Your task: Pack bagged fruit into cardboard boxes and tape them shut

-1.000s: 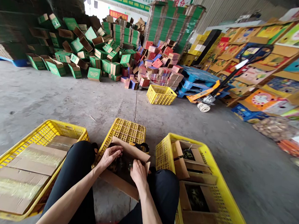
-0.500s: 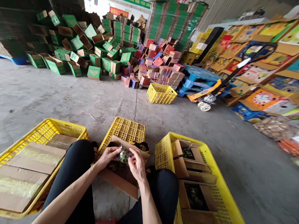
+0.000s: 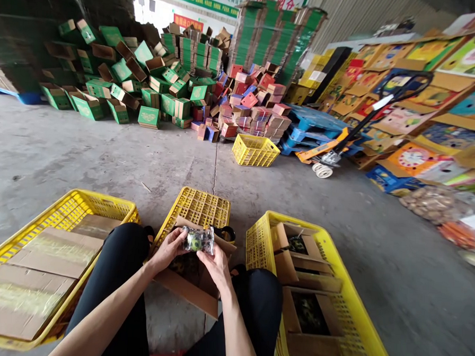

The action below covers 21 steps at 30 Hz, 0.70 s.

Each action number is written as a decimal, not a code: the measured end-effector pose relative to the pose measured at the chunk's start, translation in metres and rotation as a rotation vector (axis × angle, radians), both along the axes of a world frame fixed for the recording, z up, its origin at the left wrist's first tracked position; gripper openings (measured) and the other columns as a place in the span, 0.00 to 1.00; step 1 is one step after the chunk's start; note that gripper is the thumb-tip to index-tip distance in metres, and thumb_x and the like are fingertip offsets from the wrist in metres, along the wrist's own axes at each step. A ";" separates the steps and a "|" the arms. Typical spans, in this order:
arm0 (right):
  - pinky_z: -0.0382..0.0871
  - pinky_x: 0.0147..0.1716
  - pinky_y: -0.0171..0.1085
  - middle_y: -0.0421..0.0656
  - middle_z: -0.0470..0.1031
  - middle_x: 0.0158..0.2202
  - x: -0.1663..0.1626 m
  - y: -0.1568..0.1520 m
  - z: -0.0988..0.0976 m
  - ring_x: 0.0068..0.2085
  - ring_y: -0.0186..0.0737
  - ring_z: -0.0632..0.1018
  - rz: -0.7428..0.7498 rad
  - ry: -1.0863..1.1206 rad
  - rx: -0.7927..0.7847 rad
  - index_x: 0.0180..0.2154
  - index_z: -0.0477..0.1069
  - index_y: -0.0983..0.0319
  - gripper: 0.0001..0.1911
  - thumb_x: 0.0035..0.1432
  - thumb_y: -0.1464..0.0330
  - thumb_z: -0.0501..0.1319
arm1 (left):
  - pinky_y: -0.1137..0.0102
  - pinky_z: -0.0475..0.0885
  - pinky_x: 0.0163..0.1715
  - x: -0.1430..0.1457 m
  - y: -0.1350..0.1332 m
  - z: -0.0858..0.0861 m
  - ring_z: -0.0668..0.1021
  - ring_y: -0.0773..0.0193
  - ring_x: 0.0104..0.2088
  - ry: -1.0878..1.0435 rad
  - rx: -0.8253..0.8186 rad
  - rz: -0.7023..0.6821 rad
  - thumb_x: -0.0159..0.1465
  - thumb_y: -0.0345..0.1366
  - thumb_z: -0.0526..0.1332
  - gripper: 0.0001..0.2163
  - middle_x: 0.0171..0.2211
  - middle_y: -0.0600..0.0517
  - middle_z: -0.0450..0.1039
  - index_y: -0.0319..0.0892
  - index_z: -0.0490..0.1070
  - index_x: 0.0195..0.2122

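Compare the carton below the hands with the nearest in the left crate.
The open carton has its flaps spread; the taped carton is closed. The open carton sits outside the left crate; the taped carton lies inside it. The open carton's dark contents partly show; the taped carton's are hidden. Both are brown cardboard.

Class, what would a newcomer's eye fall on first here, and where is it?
The jumble of green boxes across the back left would probably strike first. Toward the right, an orange pallet truck stands by stacked blue pallets. Up close, the left hand and right hand hold a shiny wrapped packet over an open carton.
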State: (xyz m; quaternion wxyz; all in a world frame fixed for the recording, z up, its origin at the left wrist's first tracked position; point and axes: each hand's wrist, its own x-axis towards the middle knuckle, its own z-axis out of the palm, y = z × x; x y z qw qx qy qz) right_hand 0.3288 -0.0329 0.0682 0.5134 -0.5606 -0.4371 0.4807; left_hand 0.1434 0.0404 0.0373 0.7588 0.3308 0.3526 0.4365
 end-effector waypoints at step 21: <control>0.84 0.37 0.48 0.48 0.85 0.39 -0.002 0.005 -0.013 0.37 0.52 0.86 -0.082 0.046 -0.048 0.45 0.82 0.59 0.26 0.51 0.49 0.76 | 0.61 0.80 0.40 0.000 -0.004 -0.004 0.86 0.54 0.38 0.066 0.044 -0.202 0.50 0.44 0.84 0.45 0.47 0.45 0.80 0.48 0.62 0.64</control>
